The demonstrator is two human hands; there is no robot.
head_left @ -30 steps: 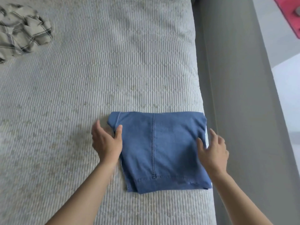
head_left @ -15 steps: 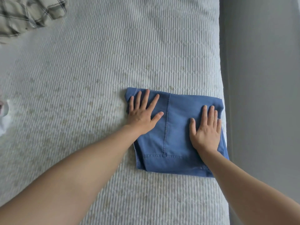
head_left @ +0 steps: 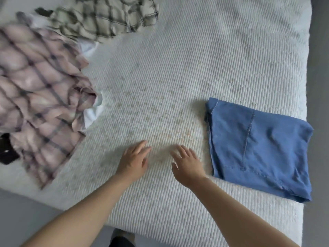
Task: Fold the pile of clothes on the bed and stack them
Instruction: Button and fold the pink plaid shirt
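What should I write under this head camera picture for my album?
Both hands, left and right, open over the bed, between folded blue jeans and unfolded plaid shirts.

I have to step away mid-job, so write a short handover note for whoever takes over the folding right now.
Hands: left hand and right hand are both open and hold nothing, over bare mattress.
Things: the folded blue denim garment lies at the bed's right edge. Unfolded at the left: pink plaid shirt, green plaid shirt, some white fabric beneath them.
Done: the denim is folded.
Left: fold the crumpled pieces and stack them on the denim.
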